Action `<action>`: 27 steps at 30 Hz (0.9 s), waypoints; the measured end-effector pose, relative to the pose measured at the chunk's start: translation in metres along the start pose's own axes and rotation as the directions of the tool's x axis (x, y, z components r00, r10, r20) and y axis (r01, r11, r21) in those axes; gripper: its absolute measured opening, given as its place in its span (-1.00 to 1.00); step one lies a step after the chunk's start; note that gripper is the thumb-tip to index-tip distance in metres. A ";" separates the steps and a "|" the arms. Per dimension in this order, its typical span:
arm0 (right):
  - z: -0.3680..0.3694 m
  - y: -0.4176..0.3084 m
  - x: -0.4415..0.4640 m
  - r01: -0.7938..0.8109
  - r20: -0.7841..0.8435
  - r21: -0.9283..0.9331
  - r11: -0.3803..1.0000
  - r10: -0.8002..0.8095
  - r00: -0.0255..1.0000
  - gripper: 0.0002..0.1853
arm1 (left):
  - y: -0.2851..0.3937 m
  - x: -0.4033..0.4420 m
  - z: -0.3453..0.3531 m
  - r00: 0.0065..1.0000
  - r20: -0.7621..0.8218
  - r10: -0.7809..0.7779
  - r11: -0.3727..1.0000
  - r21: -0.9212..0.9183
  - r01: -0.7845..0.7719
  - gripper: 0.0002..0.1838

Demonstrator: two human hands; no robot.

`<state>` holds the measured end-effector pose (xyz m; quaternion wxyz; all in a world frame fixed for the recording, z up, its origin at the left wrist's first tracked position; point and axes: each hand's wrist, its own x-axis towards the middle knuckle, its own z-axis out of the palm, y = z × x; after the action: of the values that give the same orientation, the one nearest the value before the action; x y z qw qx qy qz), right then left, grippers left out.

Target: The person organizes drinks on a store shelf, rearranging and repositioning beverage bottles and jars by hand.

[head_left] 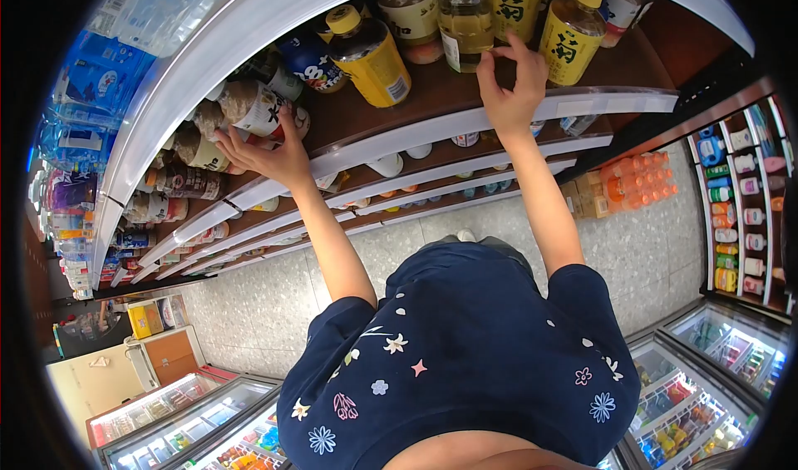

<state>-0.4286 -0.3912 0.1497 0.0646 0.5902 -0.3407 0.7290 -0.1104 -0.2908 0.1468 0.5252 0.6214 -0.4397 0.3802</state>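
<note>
My left hand (273, 152) reaches onto the shelf at the left, its thumb and fingers spread around the lower part of a white-labelled bottle (256, 108). Brown-filled bottles stand close beside it. Farther right, my right hand (517, 88) is raised with thumb and index fingertips together; anything between them is too small to tell. Those fingertips are at the lower edge of a green-lidded jar (463, 25) of pale liquid. To the hand's right is a yellow-capped bottle (573, 38) with a yellow label. An orange-yellow bottle (370, 59) stands between my hands.
A white shelf edge (449, 129) runs below the bottles, with lower stocked shelves beneath. Wrapped water bottles (100, 79) are at the far left. An orange drink pack (636, 183) and cartons (586, 196) are on the floor. Glass-topped coolers (690, 370) are behind me.
</note>
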 end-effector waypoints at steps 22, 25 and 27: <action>-0.009 0.000 -0.001 0.073 0.140 -0.068 0.995 -0.063 0.988 -0.54 | 0.005 0.002 -0.001 1.000 0.004 0.001 1.000 -0.016 -0.001 -0.05; -0.005 -0.001 0.000 0.054 0.075 -0.021 0.998 -0.052 0.996 -0.55 | 0.003 0.002 -0.001 1.000 -0.001 0.008 1.000 -0.011 -0.008 -0.05; -0.003 0.000 0.000 0.057 0.039 0.003 0.998 -0.057 0.998 -0.57 | 0.003 0.002 -0.001 1.000 -0.004 0.010 1.000 -0.015 -0.010 -0.05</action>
<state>-0.4312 -0.3897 0.1498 0.0782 0.6137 -0.3242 0.7156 -0.1126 -0.2905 0.1496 0.5287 0.6147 -0.4446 0.3808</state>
